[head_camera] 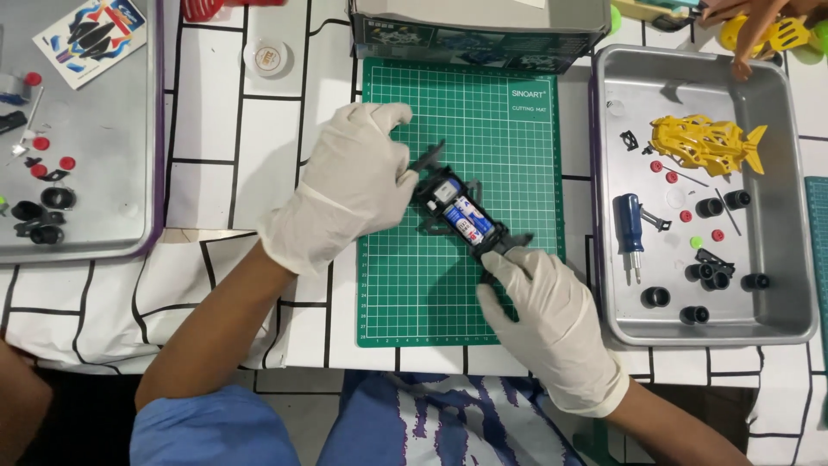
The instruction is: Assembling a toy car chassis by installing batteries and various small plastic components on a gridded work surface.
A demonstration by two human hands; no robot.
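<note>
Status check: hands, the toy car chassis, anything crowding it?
Left hand and right hand both grip the black chassis over the green mat. Nothing crowds it.

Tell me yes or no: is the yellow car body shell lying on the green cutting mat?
No, the yellow car body shell lies in the metal tray right of the green cutting mat.

yellow car shell [705, 143], blue screwdriver [630, 224], perhaps wheels [655, 297]
</note>
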